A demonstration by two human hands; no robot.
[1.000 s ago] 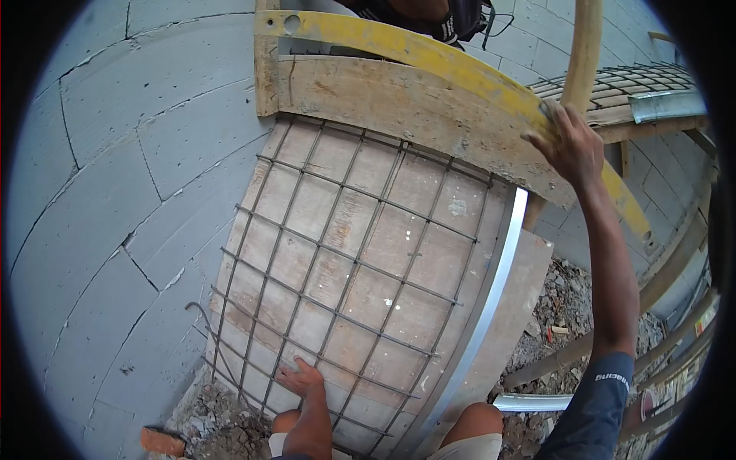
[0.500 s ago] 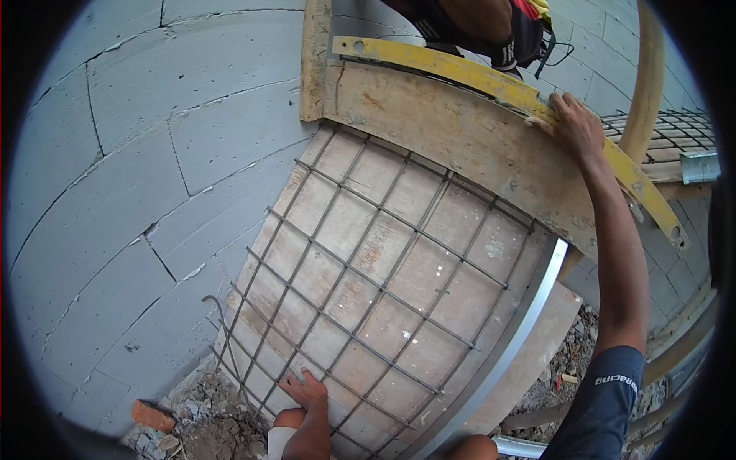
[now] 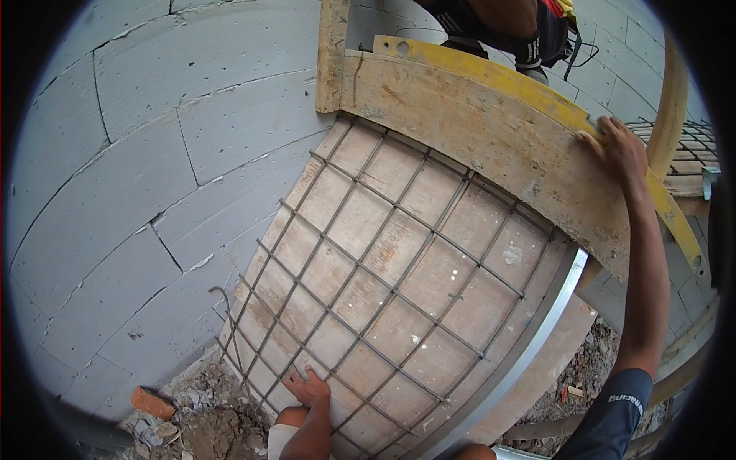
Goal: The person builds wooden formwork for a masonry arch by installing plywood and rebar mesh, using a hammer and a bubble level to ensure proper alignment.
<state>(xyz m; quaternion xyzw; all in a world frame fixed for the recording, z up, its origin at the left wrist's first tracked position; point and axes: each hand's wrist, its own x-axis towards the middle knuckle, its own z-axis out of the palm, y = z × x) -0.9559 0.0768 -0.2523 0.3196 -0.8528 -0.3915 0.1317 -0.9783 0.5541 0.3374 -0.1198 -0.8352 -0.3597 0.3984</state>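
Observation:
My right hand (image 3: 622,153) is closed on a long yellow spirit level (image 3: 498,75), which has a hole at each end. The level lies along the top edge of a wooden board (image 3: 475,138), with part of its lower side hidden behind it. My fingers and thumb also reach that board edge. Down at the bottom, my left hand (image 3: 308,387) rests with fingers spread on a steel rebar mesh (image 3: 393,290). Under the mesh is a sloping plywood panel (image 3: 376,303). A bright metal strip (image 3: 537,326) runs along its right edge.
A grey block wall (image 3: 146,169) stands on the left, with a wooden post (image 3: 331,57) against it. Another person (image 3: 521,34) crouches beyond the board. A broken brick (image 3: 152,402) and rubble lie at lower left. A round pole (image 3: 668,107) rises on the right.
The spirit level has slid right along the board and sits lower behind its edge, my right hand moving with it. My left hand stays put. The whole view has shifted slightly.

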